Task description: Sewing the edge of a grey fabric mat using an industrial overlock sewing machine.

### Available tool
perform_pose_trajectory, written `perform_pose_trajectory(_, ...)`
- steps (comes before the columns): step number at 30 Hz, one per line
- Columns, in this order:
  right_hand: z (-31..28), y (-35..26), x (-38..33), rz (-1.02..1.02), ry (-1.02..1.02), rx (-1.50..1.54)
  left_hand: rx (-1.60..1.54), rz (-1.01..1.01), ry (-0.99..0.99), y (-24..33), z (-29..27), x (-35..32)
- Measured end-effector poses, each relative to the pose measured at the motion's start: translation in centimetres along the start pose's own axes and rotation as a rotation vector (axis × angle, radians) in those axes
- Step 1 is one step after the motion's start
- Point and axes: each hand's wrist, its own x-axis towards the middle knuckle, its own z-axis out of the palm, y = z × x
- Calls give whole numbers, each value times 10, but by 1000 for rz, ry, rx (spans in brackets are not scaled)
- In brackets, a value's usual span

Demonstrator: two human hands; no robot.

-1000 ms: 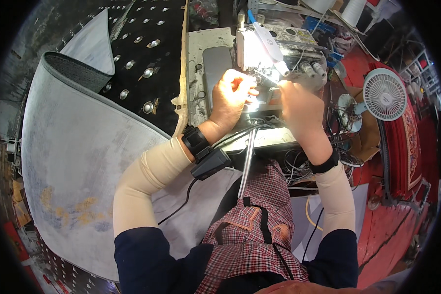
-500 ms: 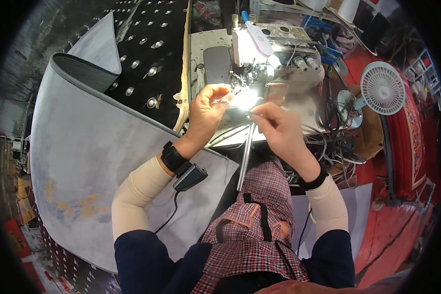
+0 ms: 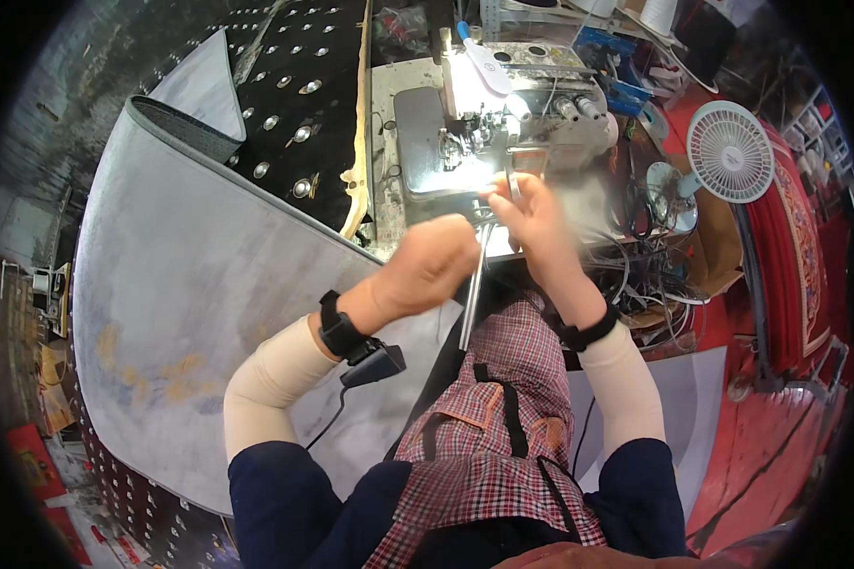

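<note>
Right hand (image 3: 531, 216) nearer

It pinches a slim, greyish metal tool (image 3: 509, 169) at upper centre, long axis running up-frame toward an off-white metal sewing machine (image 3: 550, 88). The blurred left hand (image 3: 432, 267) curls lower; contents unclear.

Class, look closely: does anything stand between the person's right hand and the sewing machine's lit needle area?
Nothing visible stands between the right hand, which holds a slender item, and the lit needle area of the sewing machine. The left hand is lower left, out of the way; glare hides fine detail.
</note>
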Motion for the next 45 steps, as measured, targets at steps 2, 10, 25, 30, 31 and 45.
perform_pose_trajectory(2, 2, -1, 6, 303, -81, 330, 84, 146, -108, 4, 12, 4)
perform_pose_trajectory(10, -13, -19, -30, 196, 98, 366, 221, 228, 44, 12, -5, 53)
perform_pose_trajectory(25, -133, -124, -71, -577, -864, 581, -174, 449, -260, 62, -7, 106)
perform_pose_trajectory(30, -157, -84, -73, -342, -215, 429, -122, 442, -427, 85, -10, 116)
perform_pose_trajectory(31, -149, -56, -91, 65, 568, 298, -122, 394, -298, 80, 1, 108)
perform_pose_trajectory(45, -215, 82, 33, 505, 373, -1354, 53, 124, -315, 91, -14, 96)
